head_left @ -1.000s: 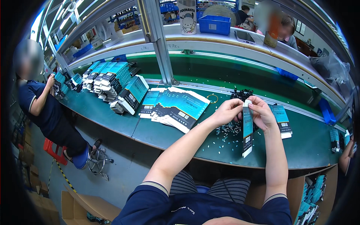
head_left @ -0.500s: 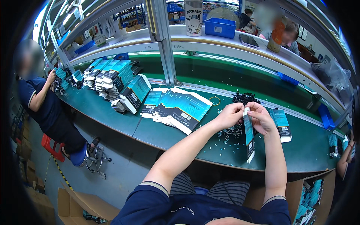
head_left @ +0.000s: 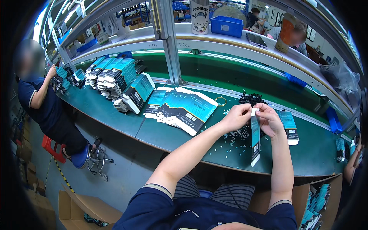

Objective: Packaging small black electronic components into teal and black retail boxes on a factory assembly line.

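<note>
A slim teal and black carton [head_left: 255,140] with white ends hangs upright over the bench in front of me. My right hand [head_left: 271,119] pinches its white top end between thumb and fingers. My left hand [head_left: 237,118] is closed in a pinch beside that same end; what its fingertips hold, if anything, is too small to make out. Behind my hands lies a heap of small black pieces [head_left: 253,99]. Little white bits [head_left: 238,135] are scattered on the green bench around and below it. Right of my right hand lies a small stack of similar cartons [head_left: 289,124].
Flat cartons [head_left: 188,109] lie fanned out left of my hands, with taller stacks [head_left: 115,74] beyond. A yellow ring [head_left: 220,101] lies near the bench's back. An open cardboard box [head_left: 322,199] holds cartons at lower right. Another person [head_left: 42,99] works at far left.
My left fingertips have drawn slightly left, off the carton's top end. The carton stays in my right hand and has turned a little. The view has shifted slightly.
</note>
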The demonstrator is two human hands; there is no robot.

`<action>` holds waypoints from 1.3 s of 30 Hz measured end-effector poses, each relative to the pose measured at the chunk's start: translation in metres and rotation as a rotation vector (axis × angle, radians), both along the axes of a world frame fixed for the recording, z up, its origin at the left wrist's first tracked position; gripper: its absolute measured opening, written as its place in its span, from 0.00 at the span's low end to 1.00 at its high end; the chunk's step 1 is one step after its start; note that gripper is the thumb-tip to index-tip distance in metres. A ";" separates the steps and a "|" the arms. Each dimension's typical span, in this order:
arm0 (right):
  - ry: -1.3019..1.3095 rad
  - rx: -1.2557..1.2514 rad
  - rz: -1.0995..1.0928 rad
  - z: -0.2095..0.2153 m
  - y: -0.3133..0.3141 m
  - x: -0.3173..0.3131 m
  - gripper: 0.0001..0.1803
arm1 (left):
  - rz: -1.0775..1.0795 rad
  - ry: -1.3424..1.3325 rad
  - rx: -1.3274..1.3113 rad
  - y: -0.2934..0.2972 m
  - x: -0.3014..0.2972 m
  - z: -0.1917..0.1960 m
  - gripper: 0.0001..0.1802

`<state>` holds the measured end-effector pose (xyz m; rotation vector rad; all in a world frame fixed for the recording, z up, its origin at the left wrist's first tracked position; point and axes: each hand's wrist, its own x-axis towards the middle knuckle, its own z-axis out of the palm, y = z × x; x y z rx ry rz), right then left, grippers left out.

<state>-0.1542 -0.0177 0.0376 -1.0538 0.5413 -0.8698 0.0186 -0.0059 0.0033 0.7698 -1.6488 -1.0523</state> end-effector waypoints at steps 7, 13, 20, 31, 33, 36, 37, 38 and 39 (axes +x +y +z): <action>-0.038 0.010 0.041 -0.003 -0.001 0.001 0.08 | 0.067 -0.058 -0.040 -0.006 0.004 -0.006 0.12; -0.178 -0.043 0.029 0.008 0.004 0.003 0.07 | -0.123 0.114 0.361 0.004 0.003 0.011 0.19; -0.395 -0.088 -0.180 -0.008 -0.007 0.005 0.06 | -0.387 0.231 0.670 0.016 -0.003 0.016 0.35; -0.050 -0.304 -0.545 -0.006 -0.003 0.013 0.15 | -0.419 0.375 0.562 0.017 -0.002 0.019 0.35; 0.046 -0.303 -0.525 -0.010 -0.005 0.012 0.14 | -0.343 0.579 0.503 0.010 0.004 0.019 0.36; 0.426 -0.308 -0.451 -0.014 -0.005 0.014 0.14 | -0.193 0.725 0.471 0.002 0.016 0.019 0.40; 0.493 -0.312 -0.372 -0.015 -0.004 0.015 0.16 | -0.175 0.744 0.457 0.003 0.019 0.021 0.40; 0.559 -0.315 -0.292 -0.014 -0.002 0.016 0.18 | -0.174 0.744 0.455 0.003 0.018 0.022 0.40; 0.562 -0.288 -0.223 -0.012 0.001 0.018 0.22 | -0.181 0.758 0.454 0.002 0.018 0.022 0.40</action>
